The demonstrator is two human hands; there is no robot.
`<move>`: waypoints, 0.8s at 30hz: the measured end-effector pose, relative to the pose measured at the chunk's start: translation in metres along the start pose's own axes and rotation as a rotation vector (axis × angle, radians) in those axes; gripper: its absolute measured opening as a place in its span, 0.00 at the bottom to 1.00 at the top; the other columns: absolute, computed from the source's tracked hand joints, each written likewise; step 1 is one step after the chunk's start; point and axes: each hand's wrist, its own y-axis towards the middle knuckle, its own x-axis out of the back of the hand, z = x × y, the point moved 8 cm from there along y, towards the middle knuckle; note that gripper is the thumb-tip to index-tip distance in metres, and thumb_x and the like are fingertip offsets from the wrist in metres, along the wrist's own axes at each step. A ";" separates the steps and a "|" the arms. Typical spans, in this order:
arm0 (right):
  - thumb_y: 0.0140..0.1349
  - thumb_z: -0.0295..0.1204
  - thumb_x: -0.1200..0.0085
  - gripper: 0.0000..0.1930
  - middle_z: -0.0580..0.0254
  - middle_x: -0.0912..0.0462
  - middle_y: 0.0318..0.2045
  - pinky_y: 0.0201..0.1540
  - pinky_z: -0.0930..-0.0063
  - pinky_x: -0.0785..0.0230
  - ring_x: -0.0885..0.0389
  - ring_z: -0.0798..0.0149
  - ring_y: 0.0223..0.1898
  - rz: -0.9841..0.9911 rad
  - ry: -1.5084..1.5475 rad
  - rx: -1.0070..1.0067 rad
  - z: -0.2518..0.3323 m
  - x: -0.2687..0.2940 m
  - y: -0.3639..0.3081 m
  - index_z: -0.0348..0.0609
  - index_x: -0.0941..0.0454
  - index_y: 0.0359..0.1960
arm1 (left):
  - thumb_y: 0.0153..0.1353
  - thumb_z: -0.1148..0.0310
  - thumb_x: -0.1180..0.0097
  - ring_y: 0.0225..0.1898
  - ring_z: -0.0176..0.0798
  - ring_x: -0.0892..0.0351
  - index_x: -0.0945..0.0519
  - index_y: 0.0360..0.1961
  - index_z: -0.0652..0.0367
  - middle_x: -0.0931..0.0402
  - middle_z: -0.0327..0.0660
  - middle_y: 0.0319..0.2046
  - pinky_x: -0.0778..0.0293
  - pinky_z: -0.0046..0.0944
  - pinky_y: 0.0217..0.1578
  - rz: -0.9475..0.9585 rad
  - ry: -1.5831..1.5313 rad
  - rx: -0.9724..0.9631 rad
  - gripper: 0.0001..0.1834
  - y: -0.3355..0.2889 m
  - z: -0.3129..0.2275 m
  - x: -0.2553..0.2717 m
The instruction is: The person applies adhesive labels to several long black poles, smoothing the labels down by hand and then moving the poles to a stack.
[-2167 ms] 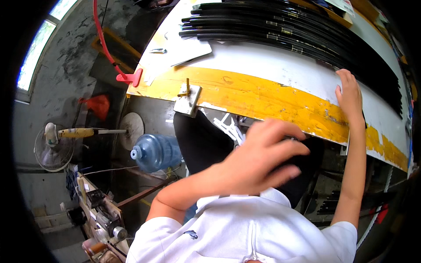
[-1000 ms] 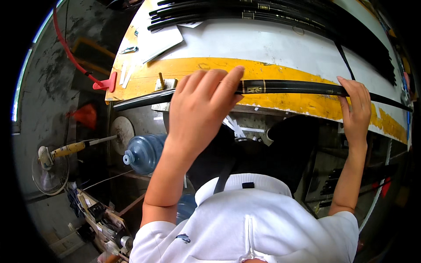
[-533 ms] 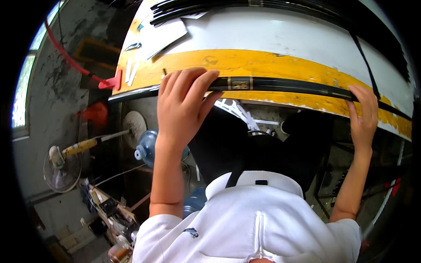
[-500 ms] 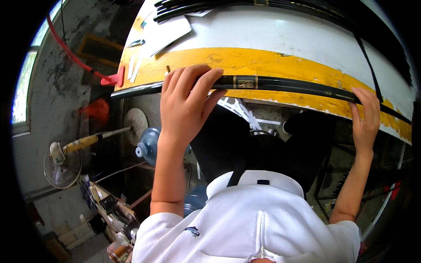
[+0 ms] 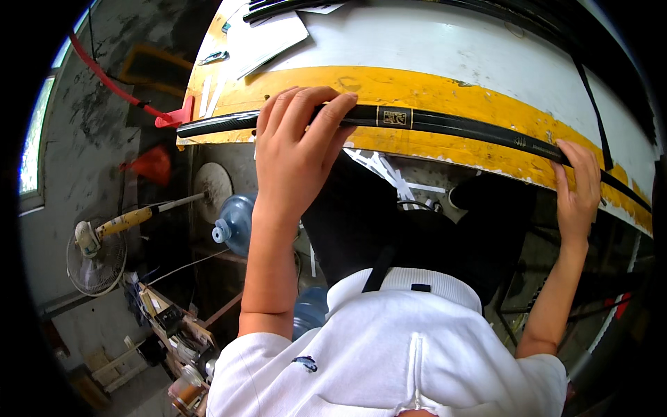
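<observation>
A long black fishing rod [image 5: 465, 127] with a gold-framed emblem lies along the near edge of the table [image 5: 417, 87], running from left to right. My left hand [image 5: 295, 142] is closed over it just left of the emblem, fingers on the far side and thumb on the near side. Farther right, my right hand [image 5: 579, 182] pinches the rod's slimmer part between fingers and thumb. The left end of the rod rests near a red clamp-like piece [image 5: 182, 113] at the table's corner.
More black rods [image 5: 479, 15] lie across the back of the table. White papers [image 5: 272, 43], a small metal tool [image 5: 214, 58] and thin white strips sit at the left. Below are paper scraps [image 5: 385, 174], a blue water jug [image 5: 236, 226] and a fan [image 5: 97, 257].
The rod has rolled a little under my hands: its emblem now faces up more, and more marking shows near my right hand. Both hands keep their grip, and the view has shifted slightly.
</observation>
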 end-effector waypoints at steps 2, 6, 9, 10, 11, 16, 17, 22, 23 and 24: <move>0.54 0.19 0.40 0.18 0.60 0.20 0.44 0.53 0.66 0.33 0.23 0.57 0.47 -0.022 -0.017 0.016 0.003 0.003 0.001 0.44 0.22 0.48 | 0.49 0.71 0.35 0.45 0.44 0.25 0.22 0.46 0.52 0.24 0.37 0.40 0.32 0.43 0.49 -0.019 -0.004 -0.001 0.20 0.002 0.002 -0.002; 0.50 0.18 0.39 0.19 0.59 0.20 0.42 0.50 0.66 0.32 0.23 0.56 0.46 -0.022 -0.004 0.014 0.008 0.000 0.002 0.43 0.22 0.46 | 0.50 0.71 0.36 0.46 0.45 0.25 0.22 0.47 0.52 0.24 0.37 0.41 0.31 0.43 0.49 0.026 -0.028 0.017 0.20 0.002 0.006 -0.016; 0.48 0.17 0.38 0.20 0.58 0.21 0.41 0.49 0.65 0.32 0.24 0.56 0.45 -0.015 0.033 0.008 0.007 -0.005 -0.001 0.43 0.22 0.46 | 0.52 0.68 0.36 0.47 0.45 0.26 0.22 0.48 0.52 0.24 0.38 0.42 0.32 0.44 0.49 0.081 -0.048 0.036 0.20 -0.003 0.007 -0.026; 0.48 0.18 0.38 0.20 0.58 0.21 0.42 0.50 0.65 0.32 0.24 0.55 0.46 -0.007 0.038 -0.005 0.007 -0.006 -0.002 0.43 0.22 0.46 | 0.52 0.68 0.36 0.47 0.45 0.26 0.22 0.48 0.52 0.24 0.38 0.43 0.32 0.45 0.49 0.096 -0.055 0.042 0.20 -0.003 0.007 -0.027; 0.49 0.18 0.38 0.20 0.58 0.21 0.42 0.51 0.65 0.32 0.24 0.55 0.46 0.010 0.037 -0.014 0.006 -0.007 -0.004 0.44 0.22 0.46 | 0.52 0.67 0.35 0.47 0.45 0.26 0.22 0.49 0.51 0.24 0.38 0.43 0.32 0.45 0.49 0.111 -0.061 0.050 0.21 -0.004 0.006 -0.028; 0.50 0.19 0.37 0.20 0.59 0.21 0.45 0.54 0.64 0.32 0.24 0.57 0.49 0.063 0.040 -0.071 0.005 -0.011 -0.009 0.45 0.23 0.47 | 0.53 0.71 0.36 0.49 0.47 0.25 0.22 0.52 0.50 0.23 0.40 0.47 0.30 0.44 0.48 0.141 -0.049 0.051 0.23 -0.007 0.004 -0.030; 0.50 0.19 0.37 0.19 0.59 0.21 0.45 0.54 0.64 0.32 0.24 0.57 0.49 0.044 0.037 -0.078 0.006 -0.010 -0.009 0.45 0.23 0.46 | 0.53 0.71 0.36 0.49 0.47 0.25 0.22 0.52 0.50 0.23 0.41 0.47 0.30 0.45 0.48 0.139 -0.052 0.054 0.23 -0.008 0.004 -0.030; 0.50 0.19 0.37 0.19 0.59 0.21 0.44 0.53 0.65 0.31 0.24 0.57 0.48 -0.018 0.049 -0.057 0.003 -0.006 -0.012 0.44 0.23 0.45 | 0.52 0.73 0.35 0.47 0.47 0.25 0.21 0.49 0.53 0.24 0.42 0.46 0.29 0.44 0.48 0.117 -0.083 0.063 0.21 -0.008 0.004 -0.030; 0.50 0.18 0.37 0.19 0.59 0.21 0.44 0.52 0.65 0.31 0.24 0.57 0.48 -0.020 0.056 -0.055 0.002 -0.007 -0.012 0.44 0.23 0.45 | 0.51 0.73 0.35 0.47 0.47 0.25 0.21 0.48 0.54 0.23 0.42 0.45 0.29 0.43 0.47 0.119 -0.091 0.068 0.21 -0.009 0.007 -0.031; 0.49 0.18 0.37 0.18 0.59 0.21 0.43 0.52 0.65 0.30 0.23 0.56 0.47 -0.021 0.063 -0.053 0.001 -0.008 -0.013 0.44 0.23 0.44 | 0.51 0.74 0.35 0.47 0.47 0.25 0.21 0.47 0.54 0.23 0.42 0.45 0.29 0.43 0.47 0.121 -0.099 0.073 0.20 -0.009 0.009 -0.032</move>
